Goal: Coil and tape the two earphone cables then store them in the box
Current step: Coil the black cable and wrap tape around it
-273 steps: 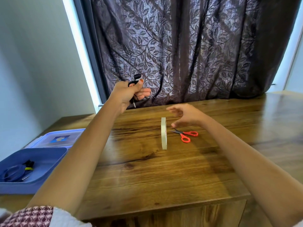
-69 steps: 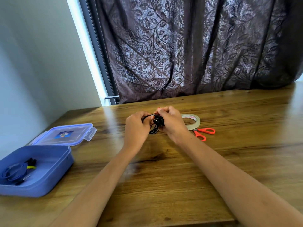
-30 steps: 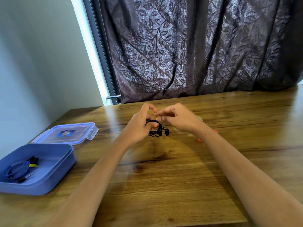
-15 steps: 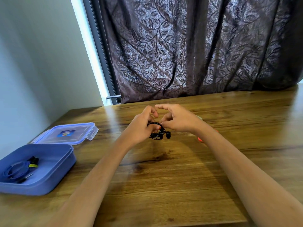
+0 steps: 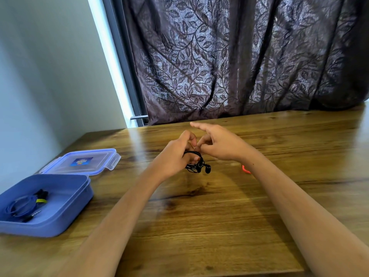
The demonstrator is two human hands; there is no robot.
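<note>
Both hands are together over the middle of the table (image 5: 199, 226), and we are right in the fiddly part. Our left hand (image 5: 173, 158) is curled round the black earphone cable (image 5: 196, 166), gripping the bundle so the loops cannot spring apart. The two buds dangle out at its 4 o'clock, just above the wood. Our right hand (image 5: 223, 145) sits at its 3 o'clock, forefinger pointing straight out, thumb and the other fingers tucked in against the left fingertips. Whether they pinch the cable, a strip of tape or nothing at all, we cannot tell: the spot is hidden between the knuckles, and no tape shows. By our reading this is the binding step for the second cable, one hand as clamp, the other doing the fine work.

Over at 8 o'clock sits the box (image 5: 65, 220), open, its lid (image 5: 83, 161) flat on the table at the box's 12 o'clock, so nothing blocks a drop-in. Inside lies the blue earphone cable (image 5: 20, 206), coiled, with a yellow band round it: one of two looks done. Orange scissors (image 5: 246, 169) peek out from under our right wrist, within reach for cutting. A dark leafy curtain (image 5: 239, 56) hangs at 12 o'clock. What is left, we judge, is securing this black coil and carrying it across to the box.
</note>
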